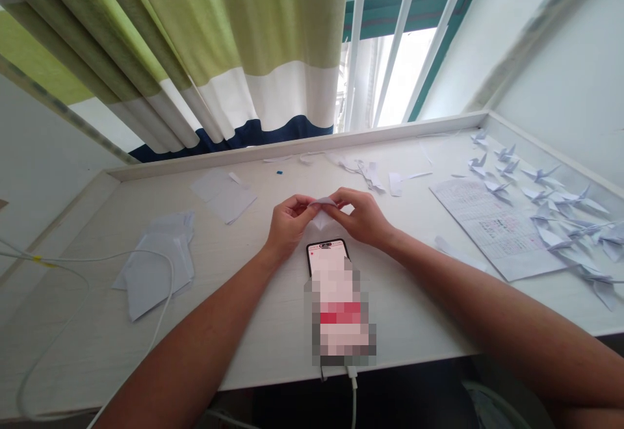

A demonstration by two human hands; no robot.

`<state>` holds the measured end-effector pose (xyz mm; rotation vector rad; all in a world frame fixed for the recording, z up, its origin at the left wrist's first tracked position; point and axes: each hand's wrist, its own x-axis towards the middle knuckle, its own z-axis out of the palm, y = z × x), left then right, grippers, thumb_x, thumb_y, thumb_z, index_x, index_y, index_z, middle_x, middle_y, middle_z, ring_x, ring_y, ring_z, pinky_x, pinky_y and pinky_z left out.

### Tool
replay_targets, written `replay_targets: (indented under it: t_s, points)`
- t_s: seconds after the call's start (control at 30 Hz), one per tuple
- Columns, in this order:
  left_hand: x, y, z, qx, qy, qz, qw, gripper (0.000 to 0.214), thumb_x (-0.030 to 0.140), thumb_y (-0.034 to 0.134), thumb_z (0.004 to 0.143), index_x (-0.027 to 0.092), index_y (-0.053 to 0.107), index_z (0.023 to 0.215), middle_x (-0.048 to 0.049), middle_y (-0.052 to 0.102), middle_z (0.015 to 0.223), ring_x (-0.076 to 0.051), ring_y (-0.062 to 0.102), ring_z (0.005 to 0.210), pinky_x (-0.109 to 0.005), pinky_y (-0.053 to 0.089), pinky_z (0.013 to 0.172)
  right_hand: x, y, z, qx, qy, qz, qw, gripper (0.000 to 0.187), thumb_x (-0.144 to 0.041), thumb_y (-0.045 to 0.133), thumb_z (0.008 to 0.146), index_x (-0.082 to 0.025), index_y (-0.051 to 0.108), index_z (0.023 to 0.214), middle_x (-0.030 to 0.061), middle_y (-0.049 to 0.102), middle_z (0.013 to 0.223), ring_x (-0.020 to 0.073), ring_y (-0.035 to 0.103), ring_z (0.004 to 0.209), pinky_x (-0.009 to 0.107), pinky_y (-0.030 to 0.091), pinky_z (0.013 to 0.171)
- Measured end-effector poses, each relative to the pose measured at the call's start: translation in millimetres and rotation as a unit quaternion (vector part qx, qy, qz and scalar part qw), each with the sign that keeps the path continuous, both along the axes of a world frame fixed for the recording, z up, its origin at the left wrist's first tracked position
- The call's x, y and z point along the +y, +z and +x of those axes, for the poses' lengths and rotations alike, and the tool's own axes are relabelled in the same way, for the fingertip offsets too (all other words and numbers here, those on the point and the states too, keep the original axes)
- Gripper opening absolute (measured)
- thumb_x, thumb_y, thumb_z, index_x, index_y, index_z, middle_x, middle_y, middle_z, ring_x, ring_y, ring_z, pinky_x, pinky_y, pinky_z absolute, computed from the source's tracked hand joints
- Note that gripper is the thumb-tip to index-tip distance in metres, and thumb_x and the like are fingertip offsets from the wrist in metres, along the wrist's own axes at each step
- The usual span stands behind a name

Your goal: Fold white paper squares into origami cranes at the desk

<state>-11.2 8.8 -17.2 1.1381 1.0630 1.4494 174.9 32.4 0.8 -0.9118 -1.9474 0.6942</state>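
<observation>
A small piece of folded white paper [321,218] is held between my two hands, just above the desk. My left hand [291,221] pinches its left side between thumb and fingers. On the other side, my right hand [359,216] grips the paper with thumb and bent fingers. The paper's lower part hangs down to a point, and my fingers cover some of its upper edge. Right below the hands lies a phone [336,292] with its screen lit and mostly blurred out, a white cable [354,390] plugged into its bottom end.
Several folded paper cranes [541,175] crowd the right side, some over a written sheet [468,214]. Paper squares [158,273] are stacked at left, near a looping white cable [170,273]. Loose sheets [229,195] and paper scraps [373,175] lie toward the desk's raised back edge [292,146].
</observation>
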Motion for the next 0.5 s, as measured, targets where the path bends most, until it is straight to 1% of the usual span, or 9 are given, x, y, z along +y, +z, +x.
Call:
replay_targets:
  t_s: [0.07,0.13,0.23,0.27,0.33,0.43,0.5]
  points:
    - [-1.2,0.2,0.6,0.034,0.017,0.015,0.999,0.035,0.049,0.094,0.074,0.018,0.078,0.082,-0.0020,0.076,0.079,-0.014,0.065,0.072,-0.027,0.051,0.069,-0.1,2.0,-1.1,0.013,-0.002,-0.025,1.000,0.024,-0.039,0.068,0.100,-0.021,0.072,0.085,0.0043,0.077,0.086,0.0192,0.070,0.079,0.035,0.059,0.078]
    - [-2.0,0.3,1.2,0.061,0.033,0.029,0.997,0.035,0.049,0.092,0.076,0.019,0.078,0.084,-0.0026,0.076,0.079,-0.015,0.065,0.071,-0.028,0.052,0.068,0.4,3.1,-2.1,0.023,0.001,-0.068,0.997,0.027,-0.044,0.070,0.098,-0.021,0.074,0.086,0.0045,0.078,0.085,0.0197,0.071,0.080,0.035,0.060,0.078]
    - [-2.4,-0.2,2.0,0.076,0.048,0.048,0.995,0.036,0.051,0.091,0.076,0.019,0.080,0.087,-0.0046,0.078,0.084,-0.017,0.070,0.077,-0.030,0.055,0.073,2.1,2.6,-2.7,0.041,0.023,-0.154,0.987,0.035,-0.052,0.071,0.096,-0.020,0.076,0.086,0.0053,0.079,0.081,0.0204,0.073,0.075,0.034,0.060,0.074]
    - [-2.5,-0.4,2.1,0.078,0.049,0.051,0.994,0.036,0.051,0.091,0.077,0.019,0.080,0.089,-0.0051,0.079,0.085,-0.018,0.071,0.079,-0.031,0.056,0.074,2.5,2.1,-2.7,0.048,0.027,-0.170,0.984,0.035,-0.053,0.071,0.096,-0.019,0.077,0.087,0.0058,0.079,0.080,0.0208,0.074,0.074,0.034,0.060,0.073]
    - [-3.2,-0.9,2.0,0.095,0.045,0.053,0.993,0.034,0.050,0.089,0.079,0.020,0.082,0.093,-0.0057,0.081,0.088,-0.019,0.072,0.081,-0.031,0.057,0.076,2.7,1.3,-2.7,0.051,0.015,-0.160,0.986,0.031,-0.049,0.073,0.095,-0.019,0.079,0.090,0.0063,0.081,0.082,0.0212,0.075,0.075,0.034,0.059,0.073]
    - [-5.2,-1.3,1.0,0.141,0.049,0.053,0.987,0.029,0.047,0.084,0.085,0.020,0.085,0.097,-0.0062,0.082,0.089,-0.019,0.073,0.080,-0.031,0.058,0.076,1.2,1.7,-2.4,0.023,-0.014,-0.084,0.996,0.016,-0.035,0.073,0.094,-0.021,0.080,0.093,0.0052,0.082,0.084,0.0202,0.074,0.077,0.034,0.059,0.076]
    - [-7.0,-1.1,0.1,0.163,0.059,0.056,0.983,0.027,0.045,0.082,0.087,0.020,0.086,0.097,-0.0062,0.083,0.089,-0.020,0.074,0.079,-0.032,0.058,0.076,-0.7,3.2,-2.4,0.020,-0.013,-0.056,0.998,0.012,-0.029,0.071,0.093,-0.021,0.080,0.093,0.0045,0.082,0.086,0.0196,0.074,0.077,0.033,0.058,0.078]
